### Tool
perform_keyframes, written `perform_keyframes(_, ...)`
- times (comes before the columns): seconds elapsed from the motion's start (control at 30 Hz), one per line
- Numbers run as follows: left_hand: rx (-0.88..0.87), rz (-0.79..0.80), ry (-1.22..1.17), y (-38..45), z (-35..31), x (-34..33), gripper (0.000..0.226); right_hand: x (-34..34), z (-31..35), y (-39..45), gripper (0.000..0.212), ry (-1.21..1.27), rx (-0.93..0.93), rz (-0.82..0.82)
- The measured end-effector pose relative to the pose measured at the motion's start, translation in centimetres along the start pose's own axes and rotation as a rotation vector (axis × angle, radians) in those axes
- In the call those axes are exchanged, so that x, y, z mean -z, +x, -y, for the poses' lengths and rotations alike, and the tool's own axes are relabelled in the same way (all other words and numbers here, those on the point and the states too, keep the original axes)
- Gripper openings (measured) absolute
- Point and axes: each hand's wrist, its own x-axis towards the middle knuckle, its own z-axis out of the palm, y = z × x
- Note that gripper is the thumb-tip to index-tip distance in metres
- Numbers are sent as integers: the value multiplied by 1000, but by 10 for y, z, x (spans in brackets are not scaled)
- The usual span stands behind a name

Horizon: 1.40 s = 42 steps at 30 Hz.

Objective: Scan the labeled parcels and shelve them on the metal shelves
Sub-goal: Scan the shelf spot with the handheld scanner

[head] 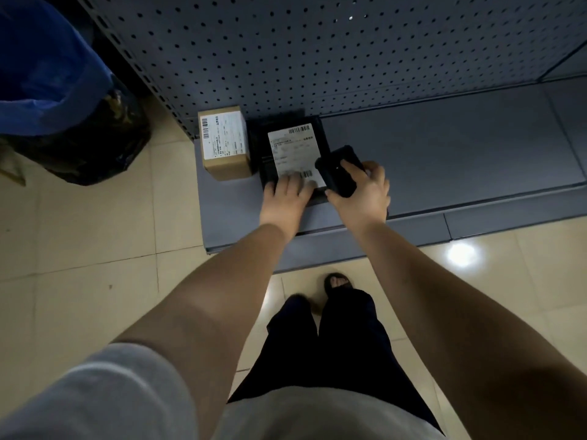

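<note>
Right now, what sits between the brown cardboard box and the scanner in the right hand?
In the head view, the black parcel lies between the brown box and the scanner, with the left hand resting on its near edge.

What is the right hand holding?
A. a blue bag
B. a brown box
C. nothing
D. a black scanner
D. The right hand grips a black scanner over the label of the black parcel, while the brown box sits untouched beside it on the shelf.
</note>
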Motion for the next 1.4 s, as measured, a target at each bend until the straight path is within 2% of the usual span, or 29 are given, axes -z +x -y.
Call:
perform_keyframes(0.07, 27, -17, 35, 13, 17, 7, 71, -4, 8, 10, 63, 8, 1, 5)
perform_keyframes(0.23, 31, 85, 49, 20, 32, 15, 81, -10, 19, 19, 64, 13, -2, 21)
perform_keyframes(0.33, 3, 50, 4, 16, 20, 8, 74, -5, 12, 14, 63, 37, -34, 7)
perform_keyframes(0.47, -140, 11, -9, 14, -25, 26, 64, 27, -15, -2, 59, 93, -138, -89)
perform_keyframes(0.6, -287, 87, 66, 17, -110, 61, 64, 87, -73, -29, 60, 230, -289, -275)
perform_keyframes(0.7, -400, 105, 13, 22, -178, 79, 62, 140, -126, -51, 63, 243, -390, -334)
perform_keyframes(0.93, -414, 97, -189, 53, -371, 140, 55, 262, -247, -83, 66, 208, -495, -491)
perform_keyframes(1.17, -466, 24, -425, 88, -585, 209, 56, 444, -386, -101, 64, 219, -541, -662)
perform_keyframes(1.27, -518, 56, -461, 98, -663, 232, 57, 508, -435, -107, 63, 187, -554, -679)
perform_keyframes(1.4, -591, 63, -428, 115, -748, 251, 58, 558, -495, -103, 59, 233, -605, -717)
